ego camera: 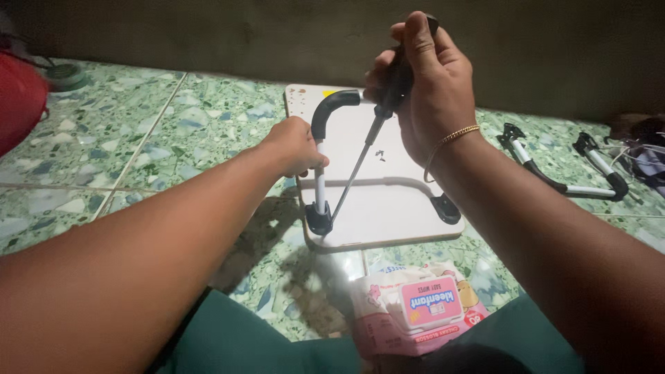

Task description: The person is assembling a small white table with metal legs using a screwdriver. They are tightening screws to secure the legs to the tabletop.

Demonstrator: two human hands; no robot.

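Observation:
A small white tabletop (395, 208) lies upside down on the floor, with a white tubular leg frame (321, 183) that has black corner pieces standing up from it. My left hand (294, 145) grips the upright tube of that leg. My right hand (422, 76) holds the black handle of a long screwdriver (357, 170). Its shaft slants down to the black bracket (319, 220) at the leg's foot. A second black bracket (445, 208) sits at the board's right corner.
A pink pack of wet wipes (415, 312) lies near my lap. A detached leg frame (568, 176) rests on the green speckled floor tiles (125, 152) at the right. A red object (17, 97) is at the far left, and a dark wall runs behind.

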